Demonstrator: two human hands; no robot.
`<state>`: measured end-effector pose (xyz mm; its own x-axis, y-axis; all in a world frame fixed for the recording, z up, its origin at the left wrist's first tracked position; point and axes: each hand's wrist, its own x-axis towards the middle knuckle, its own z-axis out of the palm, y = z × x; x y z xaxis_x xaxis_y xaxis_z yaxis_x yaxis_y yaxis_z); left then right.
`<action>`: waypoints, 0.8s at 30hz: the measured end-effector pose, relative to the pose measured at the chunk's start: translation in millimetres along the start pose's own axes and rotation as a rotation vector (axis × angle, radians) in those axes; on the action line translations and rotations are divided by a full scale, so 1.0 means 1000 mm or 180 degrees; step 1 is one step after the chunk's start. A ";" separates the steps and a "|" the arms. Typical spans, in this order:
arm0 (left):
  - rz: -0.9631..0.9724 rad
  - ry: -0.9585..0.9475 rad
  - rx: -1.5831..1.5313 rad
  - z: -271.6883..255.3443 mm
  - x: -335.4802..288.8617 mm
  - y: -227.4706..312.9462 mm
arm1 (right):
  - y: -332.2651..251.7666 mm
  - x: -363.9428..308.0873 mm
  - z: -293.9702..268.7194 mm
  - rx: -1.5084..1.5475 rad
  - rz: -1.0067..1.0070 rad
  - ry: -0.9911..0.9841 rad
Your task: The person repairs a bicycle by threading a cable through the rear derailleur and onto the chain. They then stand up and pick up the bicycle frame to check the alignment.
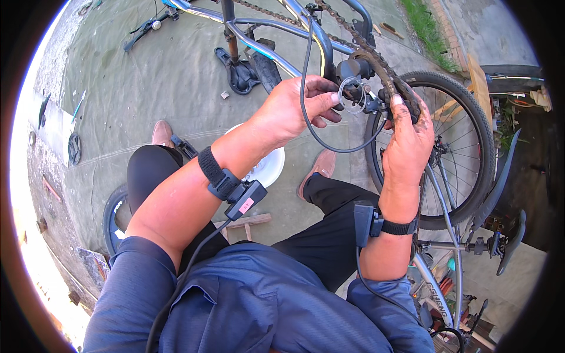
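An upturned bicycle's blue-silver frame [272,54] stands before me, its black saddle [236,73] down on the ground sheet. At the frame's near end a dark, greasy chain [386,72] runs down to the rear derailleur [372,103]. My right hand [407,144] is closed around the derailleur's lower part and the chain, thumb in front. Just left of it, my left hand [294,112] has thumb and fingers bent together at the derailleur; what they pinch is hidden. A clear round ring [352,95] shows by my left fingertips. Below them loops a black cable [329,148].
Right of my right hand stands a bicycle wheel [479,176] on a second bike with a silver frame [450,229]. A white basin [272,167] sits below my left forearm. Near my knees lies a small wooden piece [250,221]. Tools lie at far left.
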<state>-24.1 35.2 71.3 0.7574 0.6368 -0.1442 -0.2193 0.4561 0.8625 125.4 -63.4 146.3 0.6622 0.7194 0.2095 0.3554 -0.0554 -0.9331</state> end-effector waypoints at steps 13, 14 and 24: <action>0.0239 -0.0044 -0.0167 0.003 0.001 0.008 | 0.001 0.003 -0.005 0.0184 0.0149 -0.0143; 0.0239 0.0033 -0.0145 0.005 0.003 0.005 | 0.003 0.003 0.000 0.0518 -0.0013 -0.0036; 0.0340 0.0154 -0.0210 -0.001 0.008 0.003 | 0.011 0.011 -0.002 0.0440 -0.0217 -0.0341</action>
<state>-19.4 42.8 72.3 0.6974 0.7124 -0.0779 -0.3383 0.4231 0.8406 138.4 -57.5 139.2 0.5631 0.7882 0.2481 0.2981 0.0863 -0.9506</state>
